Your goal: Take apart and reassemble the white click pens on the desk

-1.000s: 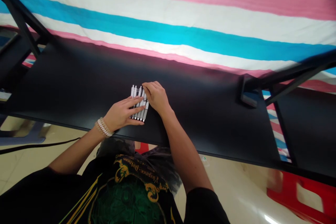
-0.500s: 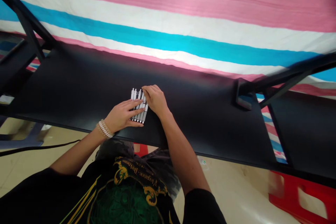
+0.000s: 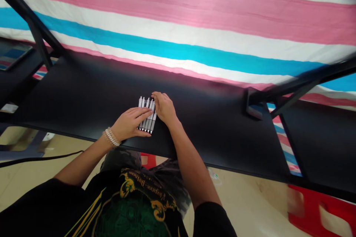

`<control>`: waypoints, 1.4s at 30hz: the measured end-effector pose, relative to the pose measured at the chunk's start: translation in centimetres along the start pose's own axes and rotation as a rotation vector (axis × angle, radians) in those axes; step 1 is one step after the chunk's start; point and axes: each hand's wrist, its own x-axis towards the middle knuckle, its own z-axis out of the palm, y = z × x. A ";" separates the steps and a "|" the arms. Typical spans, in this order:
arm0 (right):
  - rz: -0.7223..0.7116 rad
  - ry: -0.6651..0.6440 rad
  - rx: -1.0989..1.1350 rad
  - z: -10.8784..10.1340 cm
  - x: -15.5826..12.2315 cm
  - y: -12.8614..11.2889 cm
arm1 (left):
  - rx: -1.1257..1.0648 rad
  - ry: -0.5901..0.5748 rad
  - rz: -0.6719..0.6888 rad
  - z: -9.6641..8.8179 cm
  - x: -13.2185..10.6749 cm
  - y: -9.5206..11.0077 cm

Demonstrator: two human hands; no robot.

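Several white pens point(image 3: 145, 123) with grey grips lie side by side in a row on the black table, their tips pointing towards me. My left hand point(image 3: 129, 124) rests flat across the row from the left, fingers stretched over the barrels and thumb down by the tips. At the right edge of the row, my right hand point(image 3: 164, 108) is curled, its fingertips at the top end of the rightmost pen. That pen's upper part is largely hidden by the fingers.
The black tabletop point(image 3: 217, 129) runs left and right, with dark metal frames point(image 3: 289, 94) at both sides. A striped cloth point(image 3: 178, 18) hangs behind it. Red plastic stools point(image 3: 308, 207) stand below, and a dark strap point(image 3: 41, 158) hangs at left.
The whole view has shifted slightly, so the table sits a little lower. My left fingers have drawn a little closer together over the pens; my right hand stays at the row's right end.
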 end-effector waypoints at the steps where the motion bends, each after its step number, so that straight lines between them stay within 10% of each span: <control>1: 0.008 0.017 0.011 0.0 0.0 0.0 | -0.002 0.002 -0.003 0.0 0.0 0.0; 9: 0.060 0.149 -0.004 -0.7 -0.4 0.2 | -0.039 0.093 -0.010 -0.4 -0.3 0.1; 17: 0.103 0.147 -0.020 -1.6 -1.0 0.3 | -0.195 0.413 -0.477 -0.6 -1.5 -1.8; 42: 0.072 0.131 -0.057 -2.0 -0.8 0.2 | -0.072 0.205 -0.331 0.1 -1.4 -2.6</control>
